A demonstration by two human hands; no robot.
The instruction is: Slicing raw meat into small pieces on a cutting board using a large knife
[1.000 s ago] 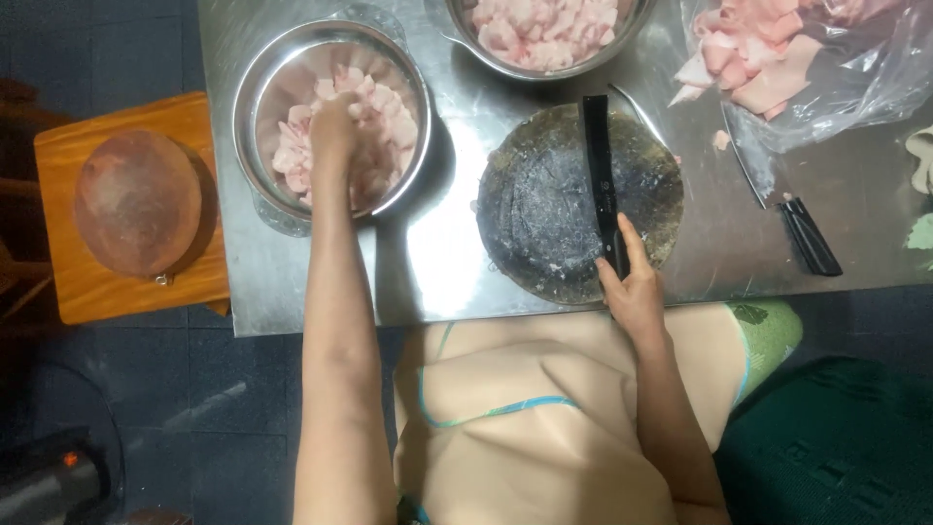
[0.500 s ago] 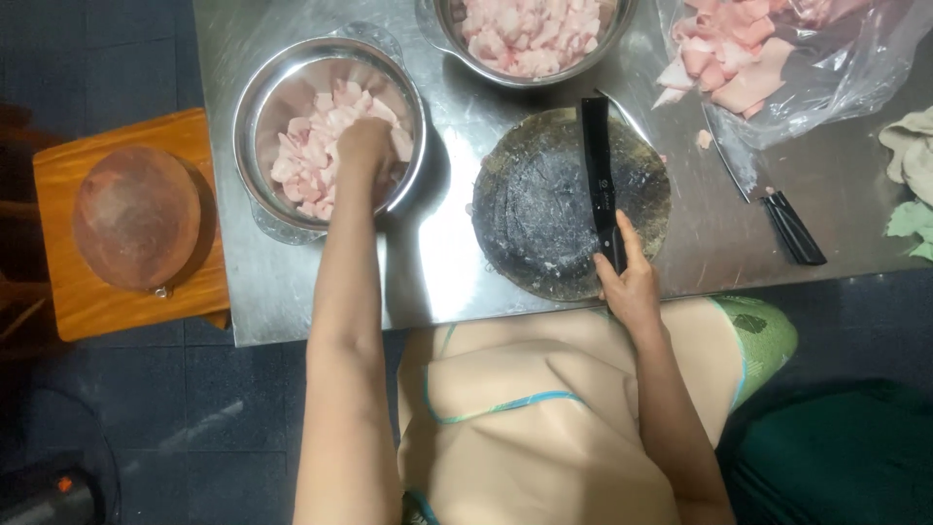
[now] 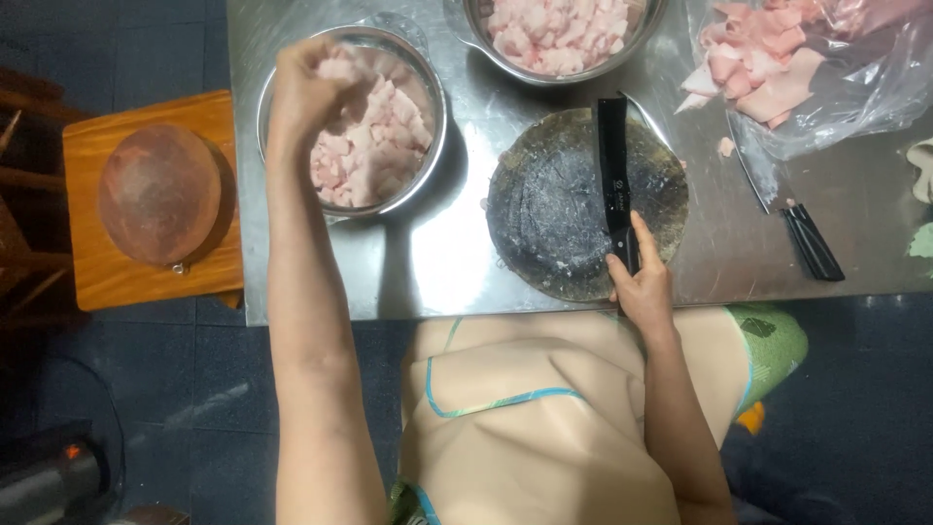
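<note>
Meat-cutting station, steel table (image 3: 437,262).
Left hand (image 3: 311,83) above steel bowl (image 3: 428,156) of pork cubes (image 3: 374,146), grip indistinct; right hand (image 3: 639,282) closed on cleaver (image 3: 612,165) lying across round chopping block (image 3: 564,209).

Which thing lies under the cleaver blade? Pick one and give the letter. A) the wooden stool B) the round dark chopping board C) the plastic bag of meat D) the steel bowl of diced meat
B: the cleaver, its handle gripped by the right hand, rests flat across the round dark chopping board on the steel table.
</note>
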